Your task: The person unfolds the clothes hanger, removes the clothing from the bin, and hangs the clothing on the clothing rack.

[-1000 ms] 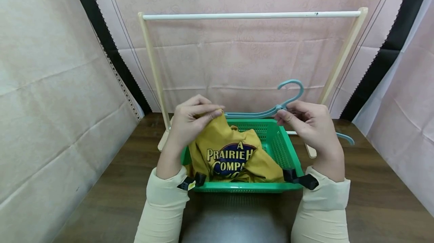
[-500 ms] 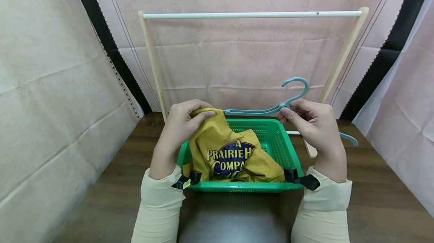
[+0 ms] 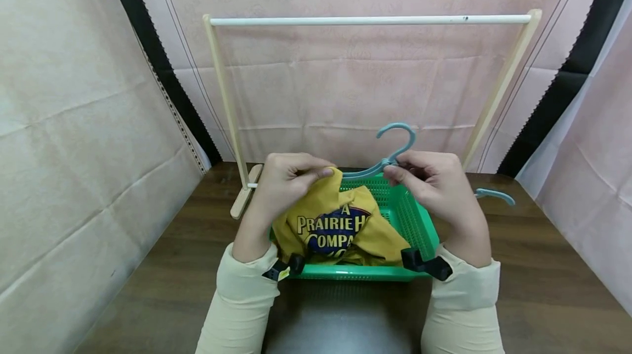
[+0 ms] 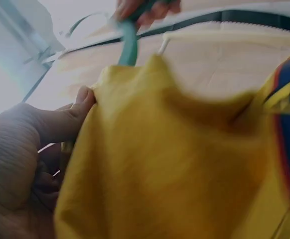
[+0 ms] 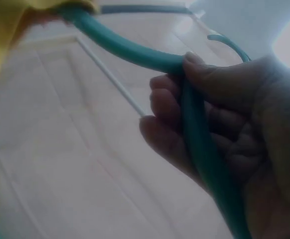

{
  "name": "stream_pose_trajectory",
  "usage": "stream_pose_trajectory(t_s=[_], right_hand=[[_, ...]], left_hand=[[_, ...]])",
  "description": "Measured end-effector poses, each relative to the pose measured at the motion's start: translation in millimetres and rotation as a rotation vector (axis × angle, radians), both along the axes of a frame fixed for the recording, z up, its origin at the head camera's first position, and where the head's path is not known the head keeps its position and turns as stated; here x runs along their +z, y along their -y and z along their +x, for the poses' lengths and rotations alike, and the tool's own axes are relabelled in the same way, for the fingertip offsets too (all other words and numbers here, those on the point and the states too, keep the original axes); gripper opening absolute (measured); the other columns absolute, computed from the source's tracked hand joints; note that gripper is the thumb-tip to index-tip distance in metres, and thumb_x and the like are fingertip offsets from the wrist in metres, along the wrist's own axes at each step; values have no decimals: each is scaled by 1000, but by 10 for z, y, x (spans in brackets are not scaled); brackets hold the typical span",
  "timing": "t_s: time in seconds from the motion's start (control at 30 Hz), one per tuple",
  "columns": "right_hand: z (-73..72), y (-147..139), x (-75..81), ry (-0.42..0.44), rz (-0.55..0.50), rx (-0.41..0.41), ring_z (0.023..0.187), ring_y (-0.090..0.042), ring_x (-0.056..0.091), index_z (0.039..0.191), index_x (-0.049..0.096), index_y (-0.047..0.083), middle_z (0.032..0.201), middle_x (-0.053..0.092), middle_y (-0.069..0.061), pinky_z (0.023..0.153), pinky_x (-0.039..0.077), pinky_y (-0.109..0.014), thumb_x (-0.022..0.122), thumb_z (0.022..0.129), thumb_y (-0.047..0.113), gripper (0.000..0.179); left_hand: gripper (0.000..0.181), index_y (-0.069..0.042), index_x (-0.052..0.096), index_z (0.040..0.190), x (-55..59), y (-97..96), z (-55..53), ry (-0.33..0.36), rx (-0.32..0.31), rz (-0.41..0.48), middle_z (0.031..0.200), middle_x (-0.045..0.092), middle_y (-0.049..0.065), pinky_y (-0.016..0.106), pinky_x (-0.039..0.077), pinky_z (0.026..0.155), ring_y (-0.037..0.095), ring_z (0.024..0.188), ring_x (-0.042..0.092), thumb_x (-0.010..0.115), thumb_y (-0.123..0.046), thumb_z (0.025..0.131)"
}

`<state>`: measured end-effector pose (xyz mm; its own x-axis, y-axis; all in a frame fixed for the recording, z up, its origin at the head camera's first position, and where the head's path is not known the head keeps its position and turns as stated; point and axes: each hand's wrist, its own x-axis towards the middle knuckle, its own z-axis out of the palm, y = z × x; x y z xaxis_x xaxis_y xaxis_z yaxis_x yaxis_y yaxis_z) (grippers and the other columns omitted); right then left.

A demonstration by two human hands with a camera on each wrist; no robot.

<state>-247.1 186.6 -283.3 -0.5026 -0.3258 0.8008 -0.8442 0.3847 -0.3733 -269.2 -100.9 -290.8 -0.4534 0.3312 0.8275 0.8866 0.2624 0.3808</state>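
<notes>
My left hand (image 3: 291, 184) pinches the shoulder or sleeve edge of a yellow shirt (image 3: 313, 208) with dark blue lettered print. Most of the shirt lies bunched in a green basket (image 3: 355, 273). My right hand (image 3: 432, 184) pinches a light blue clothes hanger (image 3: 370, 172) just below its upright hook. One arm of the hanger runs left into the raised yellow cloth, where its tip is hidden. Its other arm passes along the right palm (image 5: 264, 124) and sticks out beyond the wrist. In the left wrist view, the hanger (image 4: 129, 47) enters the cloth (image 4: 150, 129) beside my left thumb.
A clothes rack stands behind the basket, with a white top bar (image 3: 370, 20) and pale side posts (image 3: 503, 85). Its left foot (image 3: 245, 192) rests on the dark wooden table (image 3: 163, 288). Pale fabric walls (image 3: 345, 90) close off the back and sides.
My right hand has carried the hanger left and slightly down, so less of its left arm shows outside the shirt. My left hand shifted left, then back right with the cloth.
</notes>
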Motion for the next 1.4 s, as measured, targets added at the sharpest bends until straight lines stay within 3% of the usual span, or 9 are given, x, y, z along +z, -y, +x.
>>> stream_pose_trajectory(t_s=[0.1, 0.17, 0.4, 0.5, 0.7, 0.83, 1.07, 1.23, 1.4], right_hand=[[-1, 67, 19, 21, 27, 6, 61, -5, 62, 89, 76, 13, 74, 70, 9, 51, 45, -20, 77, 85, -4, 17], [-2, 75, 16, 8, 19, -5, 57, -5, 58, 88, 76, 13, 73, 69, 9, 49, 42, -20, 78, 84, -5, 18], [-14, 24, -15, -59, -6, -63, 52, -7, 52, 85, 75, 8, 70, 69, 4, 44, 33, -19, 78, 79, -12, 21], [-17, 16, -14, -62, -9, -59, 54, -7, 55, 86, 75, 7, 71, 70, 3, 45, 34, -19, 78, 80, -12, 20], [-4, -17, -16, -61, -43, -41, 62, -3, 64, 88, 76, 8, 73, 71, 3, 47, 41, -18, 76, 82, -11, 20], [-11, -103, -6, -68, -101, -1, 63, -4, 66, 89, 75, 1, 73, 71, -3, 54, 47, -16, 74, 84, -13, 15], [-46, -254, -29, 54, -379, 257, 68, -15, 71, 92, 67, -19, 75, 70, -17, 67, 57, -22, 60, 86, -25, 10], [-66, -251, -42, 71, -368, 245, 68, -14, 70, 92, 68, -18, 75, 70, -17, 67, 57, -22, 60, 87, -24, 10], [-41, -211, -13, -10, -245, 129, 66, -9, 69, 89, 70, -14, 74, 71, -14, 61, 53, -16, 67, 85, -19, 7]], left_hand=[[5, -9, 82, 91, 15, -72, 20, -2, -46, 67, 91, 77, -2, 26, 55, 67, 10, 80, 71, 77, -8, 89], [5, -9, 82, 91, 17, -80, 37, -8, -36, 79, 91, 75, -3, 26, 51, 64, 11, 78, 67, 78, -8, 88], [11, -22, 82, 100, 17, 24, 107, 57, 165, -173, 89, 60, -13, 26, 43, 64, 7, 77, 52, 76, -24, 91], [12, -22, 80, 102, 33, 79, 120, 108, 190, -221, 90, 64, -14, 27, 46, 64, 7, 75, 55, 75, -25, 92], [12, -19, 78, 99, 57, 174, 118, 121, 254, -313, 93, 71, -13, 28, 52, 71, 5, 81, 63, 79, -26, 90], [11, -20, 77, 100, 83, 272, 102, 144, 226, -247, 95, 70, -12, 29, 53, 72, 6, 83, 64, 78, -25, 90], [13, -19, 76, 106, 107, 423, 102, 190, 164, -46, 98, 72, -7, 28, 55, 62, 10, 77, 65, 75, -22, 93], [14, -19, 75, 105, 127, 415, 141, 142, 182, -71, 98, 71, -9, 27, 54, 62, 9, 77, 63, 77, -23, 91], [13, -22, 75, 100, 163, 416, 246, 119, 250, -146, 91, 66, -14, 28, 49, 57, 8, 73, 56, 76, -32, 91]])
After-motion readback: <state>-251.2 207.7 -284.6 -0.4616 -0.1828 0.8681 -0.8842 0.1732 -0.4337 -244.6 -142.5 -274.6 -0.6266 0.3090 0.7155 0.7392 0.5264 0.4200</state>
